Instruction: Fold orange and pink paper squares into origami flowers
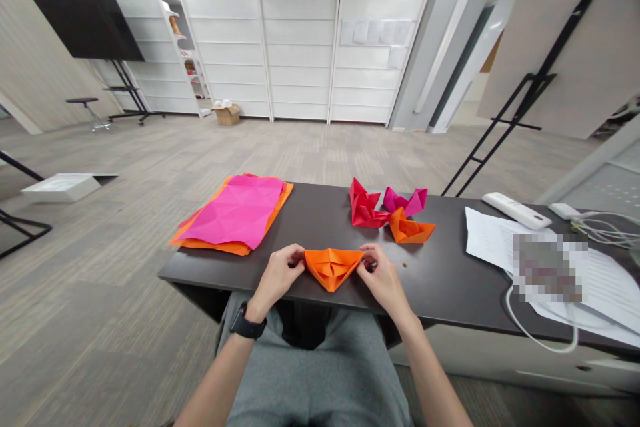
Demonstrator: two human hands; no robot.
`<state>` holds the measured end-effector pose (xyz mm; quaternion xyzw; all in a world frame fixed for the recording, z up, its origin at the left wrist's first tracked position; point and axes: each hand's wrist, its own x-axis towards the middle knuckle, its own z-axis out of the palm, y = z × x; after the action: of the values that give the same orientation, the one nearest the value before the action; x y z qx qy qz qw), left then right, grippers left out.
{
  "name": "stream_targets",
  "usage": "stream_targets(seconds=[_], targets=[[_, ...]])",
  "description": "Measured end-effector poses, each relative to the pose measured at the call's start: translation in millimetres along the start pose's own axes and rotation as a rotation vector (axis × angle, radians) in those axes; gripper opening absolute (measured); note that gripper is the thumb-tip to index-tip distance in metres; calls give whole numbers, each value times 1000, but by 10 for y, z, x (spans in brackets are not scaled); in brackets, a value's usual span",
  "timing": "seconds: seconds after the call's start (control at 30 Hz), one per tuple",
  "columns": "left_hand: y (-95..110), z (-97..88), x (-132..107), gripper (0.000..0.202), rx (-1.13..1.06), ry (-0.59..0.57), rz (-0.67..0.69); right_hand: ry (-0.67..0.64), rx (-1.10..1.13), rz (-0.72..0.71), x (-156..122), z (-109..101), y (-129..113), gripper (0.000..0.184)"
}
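A folded orange paper (332, 268), shaped like a wide triangle pointing toward me with pleats at its centre, is at the front edge of the dark desk (320, 213). My left hand (281, 271) pinches its left corner between thumb and fingers. At the opposite corner, my right hand (383, 278) grips it the same way. Beyond and to the right sit folded paper boats: a red one (366, 205), a magenta one (406, 201) and an orange one (413, 228), close together.
A stack of creased pink and orange paper sheets (235, 212) lies on the desk's left part. To the right are printed papers (493, 238), a white remote-like device (517, 211) and a white cable (543, 340). White shelving (300, 53) stands across the floor.
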<state>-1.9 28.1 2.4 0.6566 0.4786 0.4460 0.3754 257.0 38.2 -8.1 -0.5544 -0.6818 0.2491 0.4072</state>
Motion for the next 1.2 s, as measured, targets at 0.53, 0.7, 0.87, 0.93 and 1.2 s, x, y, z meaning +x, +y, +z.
stream_targets(seconds=[0.53, 0.7, 0.87, 0.93, 1.2], targets=[[28, 9, -10, 14, 14, 6, 1, -2, -31, -18, -16, -9, -73, 23], [38, 8, -21, 12, 27, -3, 24, -8, -42, -109, -46, -28, -79, 39], [35, 11, -20, 11, 51, -5, 45, 71, -163, -405, -153, -191, -379, 42], [33, 19, -20, 13, 57, -9, 50, -81, -328, -540, -175, -234, -560, 40], [84, 37, -45, 17, 125, -7, 109, -366, -578, -615, 9, -169, -886, 24]])
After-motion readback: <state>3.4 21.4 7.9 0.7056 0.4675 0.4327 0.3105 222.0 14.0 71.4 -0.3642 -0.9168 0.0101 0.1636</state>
